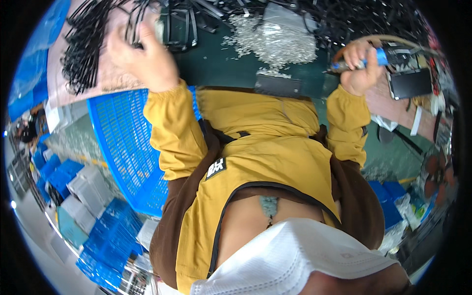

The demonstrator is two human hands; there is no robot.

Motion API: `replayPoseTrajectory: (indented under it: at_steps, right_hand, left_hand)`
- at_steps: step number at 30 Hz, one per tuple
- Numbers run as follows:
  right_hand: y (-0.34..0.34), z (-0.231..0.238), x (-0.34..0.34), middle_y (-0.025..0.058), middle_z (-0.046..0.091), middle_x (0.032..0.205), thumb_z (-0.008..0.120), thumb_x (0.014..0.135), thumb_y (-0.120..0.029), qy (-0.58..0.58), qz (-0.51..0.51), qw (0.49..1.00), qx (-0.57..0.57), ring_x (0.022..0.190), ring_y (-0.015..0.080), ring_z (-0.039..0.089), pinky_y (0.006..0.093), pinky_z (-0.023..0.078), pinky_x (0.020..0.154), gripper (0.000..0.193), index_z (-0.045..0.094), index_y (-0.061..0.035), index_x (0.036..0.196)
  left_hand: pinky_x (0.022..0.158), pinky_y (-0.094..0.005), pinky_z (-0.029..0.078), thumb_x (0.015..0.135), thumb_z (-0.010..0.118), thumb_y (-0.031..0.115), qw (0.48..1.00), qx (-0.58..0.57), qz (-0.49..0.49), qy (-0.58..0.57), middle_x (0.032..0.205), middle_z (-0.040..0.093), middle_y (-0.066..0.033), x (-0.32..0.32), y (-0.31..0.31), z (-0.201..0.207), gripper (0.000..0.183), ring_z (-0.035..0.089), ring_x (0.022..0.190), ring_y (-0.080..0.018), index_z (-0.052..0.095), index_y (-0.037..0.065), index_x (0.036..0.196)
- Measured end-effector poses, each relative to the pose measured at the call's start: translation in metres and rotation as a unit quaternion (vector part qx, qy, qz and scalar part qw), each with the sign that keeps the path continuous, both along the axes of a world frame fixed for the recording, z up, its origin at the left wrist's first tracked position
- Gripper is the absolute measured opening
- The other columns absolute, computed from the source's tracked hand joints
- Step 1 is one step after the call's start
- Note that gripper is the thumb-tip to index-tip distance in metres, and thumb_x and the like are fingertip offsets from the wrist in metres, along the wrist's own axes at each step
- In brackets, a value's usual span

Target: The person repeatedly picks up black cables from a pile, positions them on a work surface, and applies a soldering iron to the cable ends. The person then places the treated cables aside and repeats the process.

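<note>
My left hand (145, 56) is raised over the left end of the table, smeared by motion. Its fingers are beside thin black cables (135, 24), and whether they grip any is unclear. A bundle of looped black cables (83, 61) lies just to its left. My right hand (361, 64) is wrapped round a blue pen-like tool (376, 58) with a dark tip pointing left. A brownish hose or cord (393, 38) runs near that hand. Between both hands, a heap of small silvery metal pieces (300, 51) lies on the dark green table (209, 69), partly under a clear plastic bag (282, 29).
A dark flat block (278, 86) sits at the table's near edge. More black cables (359, 19) pile up at the far right, near a black rectangular device (411, 82). A blue basket (125, 142) stands below the table on my left, with blue crates (110, 231) behind.
</note>
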State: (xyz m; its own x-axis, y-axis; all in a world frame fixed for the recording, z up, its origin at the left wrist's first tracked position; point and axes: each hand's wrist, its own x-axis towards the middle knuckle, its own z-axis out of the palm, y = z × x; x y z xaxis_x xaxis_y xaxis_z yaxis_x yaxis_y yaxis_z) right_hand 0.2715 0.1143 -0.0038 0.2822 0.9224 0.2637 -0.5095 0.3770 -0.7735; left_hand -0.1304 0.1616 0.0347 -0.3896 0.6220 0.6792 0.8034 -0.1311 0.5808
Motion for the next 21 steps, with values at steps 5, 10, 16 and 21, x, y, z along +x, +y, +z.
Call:
replayPoseTrajectory:
  at_steps: [5,10,16,21]
  right_hand:
    - [0.007,0.01,0.0,0.0077,0.061,0.093,0.065,0.102,-0.024,-0.089,0.009,0.994,0.057,0.07,0.0163,0.059,0.0285,0.047,0.056,0.026,0.066,-0.0027,0.117]
    - [-0.029,0.069,0.072,0.0059,0.063,0.104,0.06,0.104,-0.029,-0.481,-0.228,0.846,-0.025,0.094,0.0212,0.063,0.0334,0.054,0.077,0.028,0.063,-0.0022,0.113]
    - [-0.049,0.042,0.117,0.0237,0.072,0.1,0.07,0.086,-0.049,-0.792,-0.121,0.535,-0.269,0.095,0.0423,0.069,0.0477,0.055,0.083,0.047,0.075,-0.0046,0.099]
    - [-0.035,0.016,0.139,0.0213,0.073,0.088,0.068,0.089,-0.034,-0.895,-0.086,0.397,-0.186,0.082,0.0391,0.07,0.0467,0.056,0.075,0.032,0.074,-0.0032,0.089]
  left_hand:
    - [0.087,-0.0443,0.051,0.093,0.068,0.021,0.946,-0.01,-0.243,0.216,0.1,0.068,-0.0186,0.145,0.024,0.038,0.022,0.065,0.098,-0.0368,0.068,0.001,0.102]
    - [0.074,-0.0401,0.055,0.096,0.067,0.033,0.928,-0.193,-0.266,0.173,0.091,0.074,-0.0185,0.151,0.041,0.056,0.033,0.071,0.083,-0.0359,0.073,0.003,0.108]
    - [0.082,-0.05,0.056,0.102,0.05,0.023,0.917,-0.255,-0.238,0.194,0.098,0.074,-0.0249,0.121,0.059,0.038,0.033,0.071,0.093,-0.0444,0.066,0.005,0.124]
    - [0.074,-0.0424,0.054,0.103,0.047,0.024,0.948,-0.163,-0.271,-0.044,0.091,0.071,-0.0189,0.107,0.048,0.039,0.032,0.067,0.074,-0.038,0.064,-0.001,0.116]
